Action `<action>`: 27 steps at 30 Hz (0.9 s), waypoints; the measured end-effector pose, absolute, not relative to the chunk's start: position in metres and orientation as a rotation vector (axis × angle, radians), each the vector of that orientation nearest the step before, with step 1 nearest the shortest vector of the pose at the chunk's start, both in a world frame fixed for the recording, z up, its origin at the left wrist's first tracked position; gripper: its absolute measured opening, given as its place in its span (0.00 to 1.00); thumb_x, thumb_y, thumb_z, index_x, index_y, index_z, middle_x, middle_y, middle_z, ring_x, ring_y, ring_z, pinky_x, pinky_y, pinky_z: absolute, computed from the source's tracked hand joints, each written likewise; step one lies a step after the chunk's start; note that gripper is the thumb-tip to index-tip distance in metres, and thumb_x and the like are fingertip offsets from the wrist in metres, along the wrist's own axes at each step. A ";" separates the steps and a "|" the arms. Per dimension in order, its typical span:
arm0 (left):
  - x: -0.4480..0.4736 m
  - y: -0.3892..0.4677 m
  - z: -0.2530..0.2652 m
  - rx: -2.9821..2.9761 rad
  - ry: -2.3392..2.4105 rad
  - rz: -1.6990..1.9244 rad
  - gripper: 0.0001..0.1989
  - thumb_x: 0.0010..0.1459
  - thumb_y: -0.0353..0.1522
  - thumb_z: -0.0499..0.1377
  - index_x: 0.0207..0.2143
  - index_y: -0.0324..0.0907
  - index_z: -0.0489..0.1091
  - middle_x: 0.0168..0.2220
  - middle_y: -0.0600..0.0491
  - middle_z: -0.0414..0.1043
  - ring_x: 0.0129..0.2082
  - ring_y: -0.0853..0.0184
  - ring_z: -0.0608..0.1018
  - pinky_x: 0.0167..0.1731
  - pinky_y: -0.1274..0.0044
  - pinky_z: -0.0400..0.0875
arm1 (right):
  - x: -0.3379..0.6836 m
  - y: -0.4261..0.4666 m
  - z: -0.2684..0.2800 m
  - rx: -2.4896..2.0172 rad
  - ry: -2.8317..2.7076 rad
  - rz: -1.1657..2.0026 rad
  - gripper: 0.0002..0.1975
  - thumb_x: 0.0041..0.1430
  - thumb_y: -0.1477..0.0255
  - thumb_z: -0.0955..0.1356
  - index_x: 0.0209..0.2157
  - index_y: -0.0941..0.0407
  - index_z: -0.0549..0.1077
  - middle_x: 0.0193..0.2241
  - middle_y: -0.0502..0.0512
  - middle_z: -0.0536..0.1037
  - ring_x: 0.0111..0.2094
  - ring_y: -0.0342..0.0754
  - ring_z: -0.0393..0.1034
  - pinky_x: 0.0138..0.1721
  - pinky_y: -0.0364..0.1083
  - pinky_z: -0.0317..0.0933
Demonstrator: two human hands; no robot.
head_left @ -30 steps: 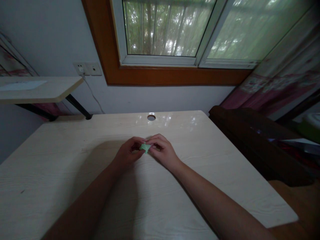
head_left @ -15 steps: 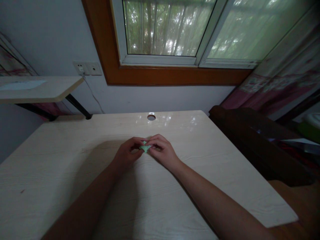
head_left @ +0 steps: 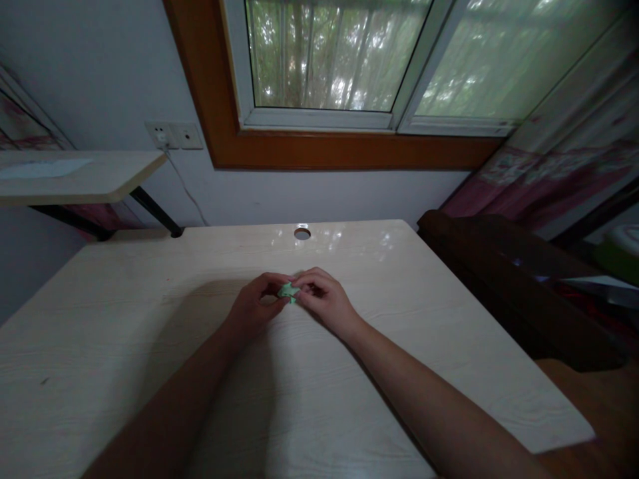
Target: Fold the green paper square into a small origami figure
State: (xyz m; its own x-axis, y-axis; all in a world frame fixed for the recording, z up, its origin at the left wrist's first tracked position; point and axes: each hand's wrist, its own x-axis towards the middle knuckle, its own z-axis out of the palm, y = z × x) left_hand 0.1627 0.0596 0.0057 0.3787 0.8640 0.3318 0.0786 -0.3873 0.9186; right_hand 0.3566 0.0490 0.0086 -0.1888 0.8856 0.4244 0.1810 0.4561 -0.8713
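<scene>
A small piece of folded green paper is pinched between both hands, just above or on the pale wooden desk; I cannot tell whether it touches the surface. My left hand grips its left side with thumb and fingers. From the right, my right hand holds the other side, its fingers curled over the top. Fingertips cover part of the paper, so its full shape is hidden.
A round cable hole is near the desk's back edge. At the left stands a raised shelf on black legs. Dark wooden furniture lies beyond the desk's right edge. A window is behind.
The green paper has changed shape between the fingers, from a pointed, star-like form to a more crumpled-looking one. Both hands stay in almost the same place, with slight finger movement.
</scene>
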 end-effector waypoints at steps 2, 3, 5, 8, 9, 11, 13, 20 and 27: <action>0.163 0.059 0.007 1.766 0.836 1.098 0.13 0.56 0.32 0.63 0.44 0.42 0.70 0.47 0.47 0.75 0.43 0.64 0.79 0.47 0.70 0.73 | 0.357 0.050 0.007 -0.943 -1.654 0.860 0.06 0.57 0.68 0.71 0.37 0.53 0.78 0.35 0.54 0.73 0.33 0.44 0.68 0.32 0.43 0.63; 0.163 0.059 0.008 1.777 0.837 1.098 0.13 0.56 0.32 0.63 0.44 0.41 0.70 0.47 0.47 0.75 0.42 0.65 0.79 0.46 0.70 0.73 | 0.357 0.050 0.006 -0.942 -1.655 0.863 0.06 0.57 0.67 0.71 0.37 0.53 0.78 0.35 0.54 0.73 0.33 0.44 0.68 0.32 0.43 0.63; 0.163 0.059 0.009 1.804 0.847 1.089 0.13 0.56 0.32 0.63 0.44 0.42 0.70 0.46 0.47 0.76 0.42 0.64 0.79 0.46 0.71 0.73 | 0.357 0.051 0.006 -0.940 -1.654 0.860 0.07 0.57 0.67 0.71 0.37 0.54 0.78 0.35 0.54 0.74 0.33 0.44 0.68 0.33 0.43 0.64; 0.163 0.059 0.010 1.845 0.871 1.064 0.13 0.56 0.31 0.62 0.45 0.42 0.71 0.45 0.48 0.76 0.41 0.65 0.78 0.45 0.71 0.74 | 0.357 0.051 0.007 -0.941 -1.650 0.858 0.06 0.57 0.66 0.72 0.36 0.54 0.78 0.35 0.55 0.75 0.35 0.45 0.69 0.35 0.44 0.64; 0.163 0.058 0.010 1.851 0.875 1.059 0.13 0.56 0.31 0.62 0.45 0.42 0.71 0.44 0.48 0.75 0.40 0.65 0.78 0.44 0.71 0.74 | 0.357 0.051 0.008 -0.942 -1.648 0.862 0.06 0.57 0.66 0.72 0.35 0.54 0.78 0.35 0.55 0.75 0.35 0.45 0.69 0.35 0.45 0.64; 0.164 0.058 0.010 1.846 0.873 1.061 0.13 0.56 0.31 0.63 0.45 0.42 0.71 0.44 0.48 0.75 0.40 0.65 0.78 0.44 0.71 0.74 | 0.357 0.051 0.010 -0.943 -1.644 0.873 0.06 0.57 0.67 0.72 0.34 0.54 0.78 0.34 0.55 0.75 0.35 0.45 0.69 0.36 0.45 0.64; 0.164 0.058 0.009 1.821 0.864 1.063 0.13 0.55 0.32 0.63 0.44 0.41 0.70 0.43 0.48 0.75 0.41 0.64 0.79 0.44 0.71 0.74 | 0.356 0.051 0.010 -0.950 -1.645 0.879 0.06 0.57 0.67 0.72 0.34 0.54 0.78 0.34 0.54 0.75 0.35 0.45 0.69 0.36 0.45 0.64; 0.163 0.062 0.004 1.681 0.771 1.065 0.11 0.55 0.33 0.65 0.40 0.41 0.70 0.48 0.46 0.75 0.44 0.63 0.79 0.47 0.69 0.74 | 0.357 0.050 0.011 -0.955 -1.628 0.905 0.06 0.58 0.66 0.71 0.34 0.54 0.78 0.34 0.54 0.75 0.34 0.45 0.70 0.36 0.45 0.63; 0.161 0.064 0.001 1.583 0.780 1.082 0.10 0.54 0.34 0.65 0.37 0.40 0.72 0.44 0.47 0.77 0.43 0.63 0.79 0.46 0.70 0.74 | 0.360 0.049 0.010 -0.938 -1.632 0.927 0.07 0.58 0.65 0.71 0.35 0.54 0.79 0.34 0.54 0.76 0.35 0.46 0.71 0.37 0.46 0.65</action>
State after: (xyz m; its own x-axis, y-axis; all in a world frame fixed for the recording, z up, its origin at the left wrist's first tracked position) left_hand 0.1609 0.0644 0.0013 0.3863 0.8850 0.2600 -0.0326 -0.2686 0.9627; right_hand 0.3600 0.0494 0.0099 -0.2028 0.9045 0.3752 0.1408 0.4062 -0.9029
